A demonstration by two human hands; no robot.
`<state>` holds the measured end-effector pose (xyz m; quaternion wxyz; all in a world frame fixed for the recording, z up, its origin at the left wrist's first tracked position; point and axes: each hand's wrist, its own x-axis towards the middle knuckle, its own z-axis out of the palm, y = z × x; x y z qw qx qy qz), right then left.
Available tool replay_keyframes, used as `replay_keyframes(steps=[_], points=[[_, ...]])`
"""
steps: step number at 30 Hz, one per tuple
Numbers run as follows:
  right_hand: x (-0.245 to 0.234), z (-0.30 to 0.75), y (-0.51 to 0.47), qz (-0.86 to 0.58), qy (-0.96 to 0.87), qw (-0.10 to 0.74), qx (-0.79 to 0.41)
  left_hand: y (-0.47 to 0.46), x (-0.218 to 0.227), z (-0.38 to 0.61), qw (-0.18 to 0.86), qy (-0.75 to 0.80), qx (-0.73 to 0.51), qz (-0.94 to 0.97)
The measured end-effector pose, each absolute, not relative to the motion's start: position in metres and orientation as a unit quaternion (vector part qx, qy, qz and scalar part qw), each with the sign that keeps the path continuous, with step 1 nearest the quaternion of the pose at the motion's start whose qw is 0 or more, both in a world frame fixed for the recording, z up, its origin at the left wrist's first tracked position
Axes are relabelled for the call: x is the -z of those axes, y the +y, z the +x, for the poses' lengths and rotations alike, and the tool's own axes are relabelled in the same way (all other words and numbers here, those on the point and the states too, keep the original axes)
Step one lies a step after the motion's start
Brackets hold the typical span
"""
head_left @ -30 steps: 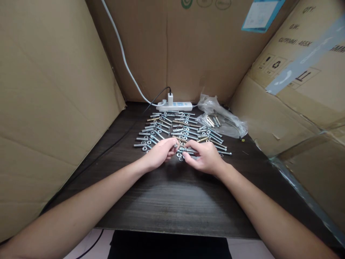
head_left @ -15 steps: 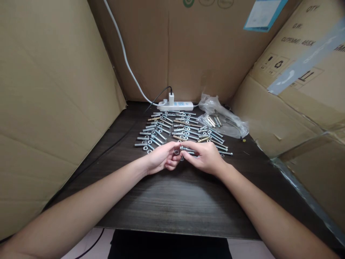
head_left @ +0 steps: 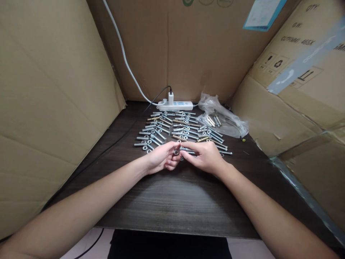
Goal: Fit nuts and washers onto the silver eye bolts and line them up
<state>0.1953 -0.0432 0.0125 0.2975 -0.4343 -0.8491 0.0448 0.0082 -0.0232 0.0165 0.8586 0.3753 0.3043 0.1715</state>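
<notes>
Our left hand [head_left: 161, 158] and right hand [head_left: 207, 158] meet fingertip to fingertip just above the surface [head_left: 167, 201], at the near edge of a field of laid-out hardware. The left hand is closed, its thumb and forefinger pinching a small silver nut [head_left: 176, 152]; the other fingers curl under the palm. The right hand is likewise closed, gripping a silver bolt [head_left: 188, 148] whose shaft runs rightward beneath its fingers and whose end touches the nut. Whether the nut already sits on the thread we cannot tell, as the joint is small and partly hidden by the fingertips. Both forearms enter from the lower corners and converge on this point. Directly beyond the hands lie the rows of bolts [head_left: 161, 127], arranged side by side in several columns with loose nuts between them; most are silver, a few brass-coloured. At the far end of the rows a white power strip [head_left: 175, 105] rests against the back wall, with a white plug [head_left: 170, 97] standing in it, a black cable [head_left: 159, 95] leading off to the left and a white cable [head_left: 122, 54] climbing the cardboard. To the right of the strip a crumpled plastic bag [head_left: 223, 120] holds further bolts. Cardboard walls [head_left: 54, 90] enclose the dark wood-grain surface on three sides; a blue label [head_left: 262, 14] is fixed at the upper right.
</notes>
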Motion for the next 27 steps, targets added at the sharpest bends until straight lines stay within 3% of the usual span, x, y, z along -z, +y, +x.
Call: replay_keyframes(steps=[21,27], points=[[-0.0159,0.1945,-0.0448,-0.449,-0.837,0.306,-0.062,-0.0234,-0.0155,0.0084,0.848,0.313,-0.161,0.395],[-0.0196,0.1976,-0.0471,-0.437,-0.818,0.350,-0.132,-0.0226,-0.0160,0.0073,0.845,0.294,-0.169,0.413]])
